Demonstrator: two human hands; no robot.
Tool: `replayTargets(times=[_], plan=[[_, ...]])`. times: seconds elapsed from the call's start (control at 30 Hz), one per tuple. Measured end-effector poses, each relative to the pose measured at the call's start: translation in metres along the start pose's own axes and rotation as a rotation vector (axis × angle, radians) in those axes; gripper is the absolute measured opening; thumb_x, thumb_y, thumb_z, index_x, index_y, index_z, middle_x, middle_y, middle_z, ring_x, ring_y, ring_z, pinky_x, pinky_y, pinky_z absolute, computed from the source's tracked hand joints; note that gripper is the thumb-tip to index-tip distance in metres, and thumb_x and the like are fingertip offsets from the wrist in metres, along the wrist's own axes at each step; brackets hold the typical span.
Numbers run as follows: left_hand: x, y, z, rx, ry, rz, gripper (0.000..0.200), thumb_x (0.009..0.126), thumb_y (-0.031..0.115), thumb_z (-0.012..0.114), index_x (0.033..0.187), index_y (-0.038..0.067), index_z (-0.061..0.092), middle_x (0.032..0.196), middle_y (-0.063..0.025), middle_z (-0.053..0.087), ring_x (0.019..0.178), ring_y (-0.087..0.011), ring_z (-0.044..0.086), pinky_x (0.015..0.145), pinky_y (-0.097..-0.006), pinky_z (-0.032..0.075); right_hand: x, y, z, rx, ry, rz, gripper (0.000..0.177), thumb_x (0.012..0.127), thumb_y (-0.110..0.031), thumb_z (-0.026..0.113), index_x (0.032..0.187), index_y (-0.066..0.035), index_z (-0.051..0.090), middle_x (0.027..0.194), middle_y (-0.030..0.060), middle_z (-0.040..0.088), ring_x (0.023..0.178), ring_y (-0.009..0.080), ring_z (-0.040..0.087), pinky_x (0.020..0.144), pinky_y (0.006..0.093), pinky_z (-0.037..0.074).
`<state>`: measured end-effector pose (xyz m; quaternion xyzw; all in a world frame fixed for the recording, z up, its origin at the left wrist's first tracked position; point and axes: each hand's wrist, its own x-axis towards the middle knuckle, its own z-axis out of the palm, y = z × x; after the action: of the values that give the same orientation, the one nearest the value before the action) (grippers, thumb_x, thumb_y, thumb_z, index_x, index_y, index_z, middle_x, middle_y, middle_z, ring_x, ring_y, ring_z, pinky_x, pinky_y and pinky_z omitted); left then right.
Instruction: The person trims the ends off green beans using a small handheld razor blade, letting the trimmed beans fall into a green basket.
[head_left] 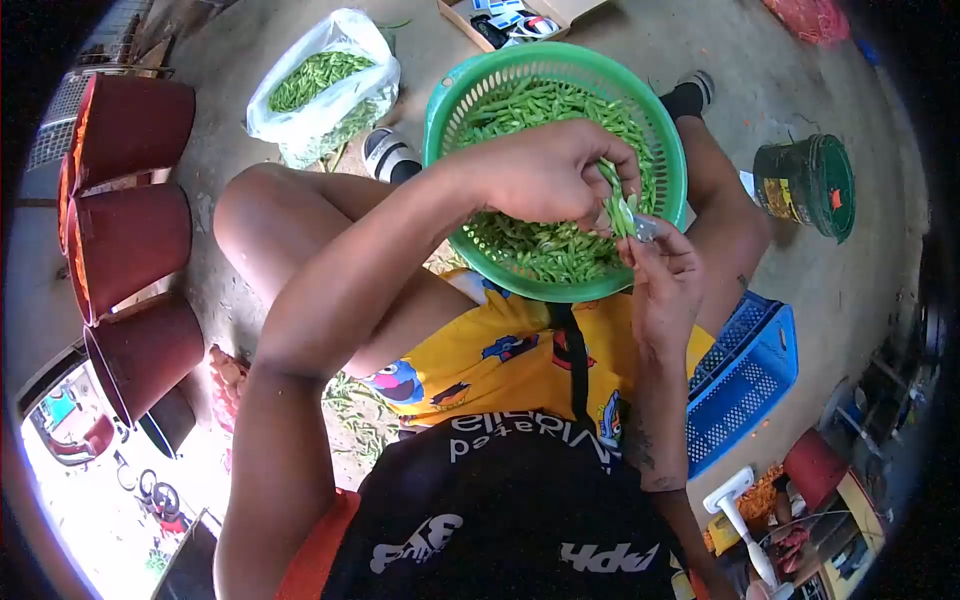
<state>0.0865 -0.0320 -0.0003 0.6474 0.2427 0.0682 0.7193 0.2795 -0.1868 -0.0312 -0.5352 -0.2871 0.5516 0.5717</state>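
Left hand (pixel 555 172): fingers curled, thumb and fingertips pinching a small bunch of slender green pieces (pixel 616 198), pods or buds, too small to tell. Right hand (pixel 665 270): thumb and index finger closed on the lower end of the same bunch, with a small grey piece (pixel 646 229) at the fingertips; its kind unclear, the hidden part covered by the fingers. Both hands above a round green plastic basket (pixel 683 175), perforated, filled with loose green pieces; the left hand and forearm hide part of the contents. Beyond it, an open cardboard box (pixel 468 22), cut by the upper edge, small contents indistinct. Upper left: white plastic bag (pixel 378 85), open, more green pieces inside. Left side: dark red buckets (pixel 130 235), orange matter at the rims. Right: dark green bucket (pixel 808 188), tipped over; blue plastic crate (pixel 742 385), partly behind the right forearm. Surface: grey floor (pixel 840 290), scattered green bits. Lower left glare washes out detail; picture corners black.
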Motion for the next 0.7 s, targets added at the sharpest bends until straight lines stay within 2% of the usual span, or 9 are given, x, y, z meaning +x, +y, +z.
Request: replayTargets(times=[0.23, 0.37, 0.43, 0.47, 0.5, 0.57, 0.6, 0.63, 0.7], plan=[[-0.002, 0.002, 0.002, -0.021, 0.005, 0.034, 0.030, 0.086, -0.010, 0.074, 0.115, -0.003, 0.068, 0.084, -0.0012, 0.069, 0.084, -0.0069, 0.068, 0.074, -0.0238, 0.053, -0.001, -0.002, 0.004, -0.021, -0.044, -0.046, 0.018, 0.099, 0.000, 0.072, 0.116, 0.005, 0.073, 0.106, 0.0081, 0.075, 0.092, 0.0127, 0.070, 0.084, 0.0255, 0.053], [-0.008, 0.007, -0.023, -0.053, 0.105, 0.019, 0.031, 0.088, -0.005, 0.075, 0.118, -0.001, 0.070, 0.085, -0.0023, 0.071, 0.085, -0.0064, 0.069, 0.075, -0.0258, 0.055, -0.001, -0.006, 0.005, -0.159, 0.010, -0.036, 0.012, 0.097, 0.000, 0.074, 0.109, 0.004, 0.074, 0.102, 0.0061, 0.074, 0.091, 0.0111, 0.068, 0.083, 0.0255, 0.052], [-0.013, 0.011, -0.028, 0.409, 0.182, -0.082, 0.040, 0.083, 0.000, 0.075, 0.123, 0.001, 0.070, 0.089, -0.0103, 0.074, 0.086, -0.0167, 0.073, 0.079, -0.0330, 0.057, 0.001, -0.006, -0.002, -0.261, 0.023, -0.044, 0.011, 0.097, 0.000, 0.075, 0.107, 0.002, 0.075, 0.101, 0.0052, 0.074, 0.091, 0.0101, 0.068, 0.083, 0.0259, 0.052], [-0.014, -0.006, -0.026, 0.836, 0.316, 0.003, 0.054, 0.077, 0.005, 0.072, 0.130, 0.002, 0.067, 0.097, -0.0211, 0.075, 0.093, -0.0316, 0.075, 0.087, -0.0427, 0.058, 0.006, -0.002, -0.009, -0.444, 0.046, -0.119, 0.011, 0.096, -0.003, 0.076, 0.106, 0.001, 0.076, 0.098, 0.0046, 0.074, 0.091, 0.0104, 0.068, 0.082, 0.0267, 0.052], [-0.015, -0.008, -0.025, 0.838, 0.325, 0.002, 0.054, 0.077, 0.005, 0.072, 0.130, 0.002, 0.067, 0.097, -0.0211, 0.075, 0.093, -0.0316, 0.075, 0.087, -0.0427, 0.058, 0.012, -0.003, -0.010, -0.626, 0.066, -0.197, 0.012, 0.096, -0.005, 0.078, 0.106, 0.000, 0.076, 0.095, 0.0041, 0.074, 0.091, 0.0106, 0.068, 0.081, 0.0275, 0.052], [-0.013, -0.012, -0.022, 0.877, 0.346, -0.166, 0.061, 0.073, 0.006, 0.067, 0.133, 0.002, 0.066, 0.104, -0.0273, 0.074, 0.101, -0.0413, 0.073, 0.093, -0.0488, 0.057, 0.025, -0.005, -0.011, -0.710, 0.066, -0.286, 0.013, 0.094, -0.005, 0.078, 0.106, 0.000, 0.076, 0.095, 0.0058, 0.075, 0.089, 0.0142, 0.069, 0.081, 0.0293, 0.052], [-0.015, -0.014, -0.022, 0.819, 0.382, -0.066, 0.057, 0.076, 0.005, 0.066, 0.133, 0.002, 0.066, 0.105, -0.0274, 0.074, 0.102, -0.0392, 0.074, 0.092, -0.0482, 0.057, 0.030, -0.008, -0.010, -0.794, 0.071, -0.370, 0.015, 0.093, -0.005, 0.078, 0.107, 0.000, 0.076, 0.095, 0.0076, 0.075, 0.088, 0.0178, 0.070, 0.081, 0.0312, 0.053], [-0.017, -0.012, -0.023, 0.819, 0.378, -0.067, 0.057, 0.076, 0.005, 0.066, 0.133, 0.002, 0.066, 0.105, -0.0274, 0.074, 0.102, -0.0392, 0.074, 0.092, -0.0482, 0.057, 0.035, -0.014, -0.004, -0.793, 0.074, -0.367, 0.015, 0.093, -0.005, 0.078, 0.107, 0.000, 0.076, 0.095, 0.0076, 0.075, 0.088, 0.0178, 0.070, 0.081, 0.0312, 0.053], [-0.018, -0.006, -0.030, 0.796, 0.483, -0.030, 0.051, 0.078, 0.004, 0.065, 0.129, 0.000, 0.068, 0.099, -0.0263, 0.074, 0.097, -0.0393, 0.075, 0.089, -0.0473, 0.058, 0.048, -0.026, 0.011, -1.010, -0.110, -0.481, 0.020, 0.092, -0.007, 0.074, 0.111, 0.001, 0.076, 0.102, 0.0126, 0.076, 0.092, 0.0305, 0.070, 0.087, 0.0385, 0.053]])
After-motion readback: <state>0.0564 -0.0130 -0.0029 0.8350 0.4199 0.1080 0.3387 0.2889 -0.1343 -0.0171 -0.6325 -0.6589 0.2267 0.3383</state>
